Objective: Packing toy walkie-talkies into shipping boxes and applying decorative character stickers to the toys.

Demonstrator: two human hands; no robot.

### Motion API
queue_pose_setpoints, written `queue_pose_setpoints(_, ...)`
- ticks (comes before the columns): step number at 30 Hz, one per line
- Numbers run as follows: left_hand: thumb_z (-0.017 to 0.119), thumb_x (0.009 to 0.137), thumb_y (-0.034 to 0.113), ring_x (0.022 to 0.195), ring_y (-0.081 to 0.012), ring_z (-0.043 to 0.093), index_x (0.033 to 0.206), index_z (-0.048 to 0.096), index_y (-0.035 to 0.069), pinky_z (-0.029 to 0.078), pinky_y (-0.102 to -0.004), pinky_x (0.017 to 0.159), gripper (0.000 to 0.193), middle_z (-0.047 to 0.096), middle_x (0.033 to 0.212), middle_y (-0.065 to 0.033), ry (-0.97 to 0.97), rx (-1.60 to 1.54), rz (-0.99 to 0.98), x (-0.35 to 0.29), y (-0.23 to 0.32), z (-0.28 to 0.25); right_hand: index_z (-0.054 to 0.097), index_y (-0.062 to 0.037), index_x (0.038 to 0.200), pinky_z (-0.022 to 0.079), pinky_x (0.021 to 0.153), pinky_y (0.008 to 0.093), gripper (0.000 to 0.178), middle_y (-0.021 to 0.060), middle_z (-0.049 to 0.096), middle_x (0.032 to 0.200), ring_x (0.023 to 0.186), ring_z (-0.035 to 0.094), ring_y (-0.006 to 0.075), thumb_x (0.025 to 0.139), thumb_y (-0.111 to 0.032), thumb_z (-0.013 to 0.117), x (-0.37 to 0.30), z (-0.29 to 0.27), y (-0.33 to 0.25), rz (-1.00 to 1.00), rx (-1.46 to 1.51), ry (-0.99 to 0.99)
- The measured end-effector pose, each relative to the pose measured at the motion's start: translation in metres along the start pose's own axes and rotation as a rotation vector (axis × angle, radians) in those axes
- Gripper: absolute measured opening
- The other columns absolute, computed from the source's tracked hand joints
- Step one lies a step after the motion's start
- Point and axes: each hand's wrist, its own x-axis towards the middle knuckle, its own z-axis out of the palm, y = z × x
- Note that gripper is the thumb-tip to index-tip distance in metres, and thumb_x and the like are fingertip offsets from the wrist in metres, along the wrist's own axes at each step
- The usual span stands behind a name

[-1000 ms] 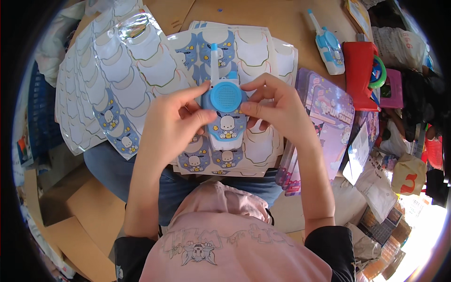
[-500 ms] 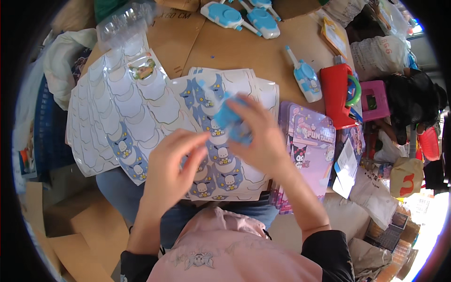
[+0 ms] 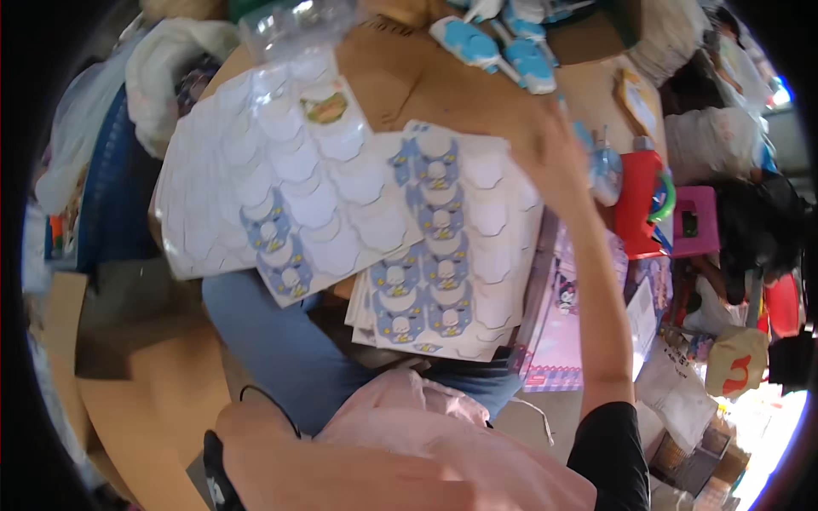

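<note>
My right hand (image 3: 558, 153) is stretched out over the cardboard, right of the far end of the sticker sheets. Its fingers are smeared by motion, and whether they hold anything is unclear. Close beside it lies a blue and white toy handset (image 3: 606, 175), partly blurred. My left forearm (image 3: 341, 460) crosses low in front of the pink apron (image 3: 383, 413), its hand blurred at the lower edge. Sheets of blue cartoon dog stickers (image 3: 443, 223) lie on the near side of the worktop, partly peeled. A fanned stack of mostly peeled sheets (image 3: 217, 162) spreads out to the left.
Several more blue and white toy handsets (image 3: 467, 41) lie at the far side. Purple printed packages (image 3: 554, 341) are stacked at right, near a red container (image 3: 639, 200) and a pink plastic piece (image 3: 696, 223). Clear plastic trays (image 3: 298, 25) stand far left; open cardboard boxes (image 3: 153, 409) below left.
My right hand has moved away from the sticker sheets, to the far right. My left hand has dropped back toward my body. The whole view has shifted, with the table sliding rightward in it.
</note>
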Motion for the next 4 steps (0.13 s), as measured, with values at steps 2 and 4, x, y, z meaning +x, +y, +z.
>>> queue_pose_setpoints(2,0.05,0.089,0.022,0.104,-0.0351,0.055,0.119,0.054,-0.001,0.046,-0.0418,0.085,0.038,0.051,0.122,-0.0217,-0.096,-0.003,0.007,-0.023,-0.002,-0.019,0.041,-0.0149,0.135,0.036,0.099,0.0505,0.069,0.0166,0.035,0.141,0.129,0.036,0.0354,0.074,-0.029,0.07,0.012,0.012,0.006,-0.111,0.043,0.029)
queue_pose_setpoints(4,0.066,0.082,0.028,0.114,-0.037,0.049,0.129,0.046,0.0,0.045,-0.0487,0.091,0.059,0.037,0.14,-0.0246,-0.166,0.036,-0.078,-0.041,-0.002,-0.019,0.034,-0.0139,0.139,0.031,0.101,0.0547,0.078,0.0165,0.033,0.143,0.129,0.036,0.0345,0.072,-0.03,0.072,0.035,0.018,-0.001,-0.024,0.022,0.021)
